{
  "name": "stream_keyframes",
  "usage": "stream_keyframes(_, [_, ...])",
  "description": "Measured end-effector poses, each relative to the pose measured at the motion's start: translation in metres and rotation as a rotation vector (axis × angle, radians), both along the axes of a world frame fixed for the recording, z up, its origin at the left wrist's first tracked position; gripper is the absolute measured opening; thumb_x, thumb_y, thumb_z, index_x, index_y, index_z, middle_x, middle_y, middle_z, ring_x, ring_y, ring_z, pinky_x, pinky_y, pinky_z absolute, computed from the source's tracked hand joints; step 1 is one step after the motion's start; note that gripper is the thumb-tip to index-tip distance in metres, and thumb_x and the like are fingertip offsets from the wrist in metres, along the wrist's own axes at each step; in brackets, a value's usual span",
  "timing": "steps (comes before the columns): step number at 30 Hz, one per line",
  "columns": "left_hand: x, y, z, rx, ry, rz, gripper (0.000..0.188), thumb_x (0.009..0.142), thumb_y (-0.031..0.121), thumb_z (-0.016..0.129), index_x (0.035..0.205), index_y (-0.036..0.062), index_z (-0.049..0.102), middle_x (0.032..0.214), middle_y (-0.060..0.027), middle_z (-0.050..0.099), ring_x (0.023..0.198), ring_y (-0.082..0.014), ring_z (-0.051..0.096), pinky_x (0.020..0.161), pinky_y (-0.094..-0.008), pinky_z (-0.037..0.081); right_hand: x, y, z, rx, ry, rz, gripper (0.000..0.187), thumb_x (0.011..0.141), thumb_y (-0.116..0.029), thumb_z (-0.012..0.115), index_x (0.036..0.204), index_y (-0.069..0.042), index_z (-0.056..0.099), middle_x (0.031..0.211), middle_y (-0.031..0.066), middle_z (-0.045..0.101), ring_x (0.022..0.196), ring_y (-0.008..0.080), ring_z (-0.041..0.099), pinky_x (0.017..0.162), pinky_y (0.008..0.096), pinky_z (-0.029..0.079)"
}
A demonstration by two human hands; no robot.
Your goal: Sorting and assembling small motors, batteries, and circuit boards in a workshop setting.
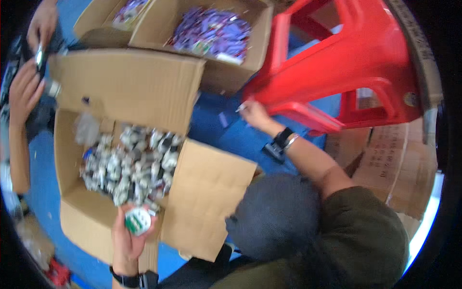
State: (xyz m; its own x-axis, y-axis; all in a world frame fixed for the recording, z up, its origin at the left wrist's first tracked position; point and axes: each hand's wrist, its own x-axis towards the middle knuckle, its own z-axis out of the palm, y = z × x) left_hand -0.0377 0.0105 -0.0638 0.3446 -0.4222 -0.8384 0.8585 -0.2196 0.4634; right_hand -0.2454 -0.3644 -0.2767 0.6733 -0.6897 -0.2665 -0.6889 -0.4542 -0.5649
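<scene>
My left hand [127, 241], palm up with a black strap at the wrist, is closed around a round white and green disc [137, 221]. It is at the near edge of an open cardboard box [72, 192] holding many small white, grey and dark parts [130, 166]. Reaching forward, my right hand [255, 114] pinches a small whitish piece [240, 108] beside the red plastic stool [332, 72]. A black strap and a metal bangle circle that wrist. Motion blur hides what kind of piece it is.
At the left, another person's hands [26, 89] hold a shiny metallic object [39, 55]. Behind my box stands a carton [224, 77] of purple pieces [211, 33]. A dark grey rounded shape [274, 216] covers the lower middle. Brown cartons [394, 164] stand at right.
</scene>
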Motion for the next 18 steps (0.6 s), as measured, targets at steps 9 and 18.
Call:
stream_keyframes(9, [-0.004,-0.036,0.066,-0.404,0.041,0.173,0.052,0.088,0.051,0.028,0.108,0.0067,0.046,0.106,-0.0229,0.053,0.092,-0.0358,0.057,0.07,-0.038,0.054,0.042,0.043,0.214,0.291,-0.63,0.163,0.015,0.079,-0.002,0.056,0.093,0.002,0.057,0.081,0.0061,0.058,0.075,0.0092,0.054,0.068,0.0232,0.044])
stream_keyframes(18, [0.005,-0.058,0.066,-0.448,0.027,0.189,0.062,0.086,0.058,0.023,0.113,0.0054,0.041,0.109,-0.0186,0.052,0.098,-0.0333,0.055,0.078,-0.0393,0.05,0.163,0.136,0.264,0.234,-0.836,1.177,0.056,0.057,-0.023,0.075,0.101,-0.004,0.046,0.093,0.0137,0.053,0.089,0.0321,0.051,0.078,0.0394,0.04])
